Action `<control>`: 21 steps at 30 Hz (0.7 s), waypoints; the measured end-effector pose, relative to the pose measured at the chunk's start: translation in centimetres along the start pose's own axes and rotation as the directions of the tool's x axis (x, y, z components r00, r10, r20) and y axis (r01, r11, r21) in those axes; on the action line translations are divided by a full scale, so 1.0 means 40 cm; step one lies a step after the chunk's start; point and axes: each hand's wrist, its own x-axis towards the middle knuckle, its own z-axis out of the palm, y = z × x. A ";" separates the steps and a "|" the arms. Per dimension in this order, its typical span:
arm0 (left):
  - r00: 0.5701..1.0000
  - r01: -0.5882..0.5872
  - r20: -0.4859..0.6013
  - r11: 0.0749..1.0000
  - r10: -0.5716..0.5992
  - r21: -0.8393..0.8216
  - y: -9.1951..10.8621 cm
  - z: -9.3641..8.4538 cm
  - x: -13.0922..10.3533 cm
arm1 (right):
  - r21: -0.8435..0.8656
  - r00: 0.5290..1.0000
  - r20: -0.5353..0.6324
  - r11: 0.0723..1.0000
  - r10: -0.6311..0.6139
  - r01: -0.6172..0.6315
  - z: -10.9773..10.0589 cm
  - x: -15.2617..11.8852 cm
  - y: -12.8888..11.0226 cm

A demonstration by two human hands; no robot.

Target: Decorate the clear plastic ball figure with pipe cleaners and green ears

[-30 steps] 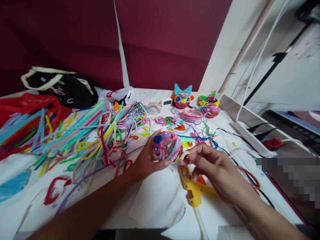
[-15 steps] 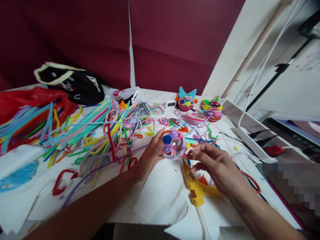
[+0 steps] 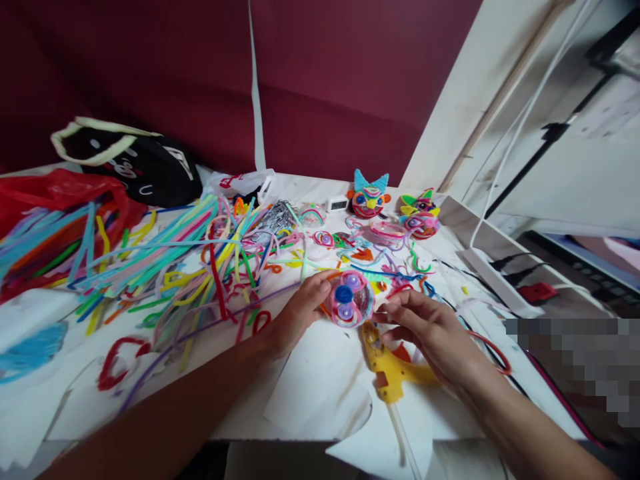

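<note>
My left hand point(image 3: 309, 301) is closed around the left side of a small clear ball point(image 3: 364, 300) trimmed with pink and pastel pipe cleaners. Two purple coils and a dark blue coil point(image 3: 344, 294) sit on its face. At the ball's right edge, my right hand point(image 3: 425, 330) has thumb and fingertips pinched together; what they hold, if anything, is too small to make out. Beneath that hand lies a yellow hot glue gun point(image 3: 393, 373), its clear glue stick trailing toward the table's front edge. White paper point(image 3: 320, 380) lies below the ball.
Loose pipe cleaners point(image 3: 165, 247) cover the left side, beside a red plastic bag point(image 3: 60, 187) and a black bag point(image 3: 145, 167). Finished-looking decorated balls, one a blue-eared face point(image 3: 370, 200), stand at the back. A power strip point(image 3: 500, 283) with plugged cables is at right.
The ball, held in my left hand, has turned slightly, so its coils face me more and sit nearer its middle. My right hand stays pinched beside it. The whole view has shifted a little.
</note>
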 end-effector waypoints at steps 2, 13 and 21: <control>1.000 0.017 -0.001 1.000 -0.017 0.026 -0.005 -0.003 -0.001 | -0.005 1.000 0.001 1.000 0.019 -0.019 -0.005 -0.001 0.006; 0.998 0.040 -0.060 0.962 -0.024 0.269 0.006 0.016 -0.020 | -0.073 0.995 0.020 0.993 0.094 -0.092 -0.026 -0.036 0.031; 0.998 -0.021 -0.049 0.895 0.048 0.446 0.018 0.013 -0.022 | -0.215 0.999 0.018 0.976 0.028 -0.023 -0.031 -0.057 0.023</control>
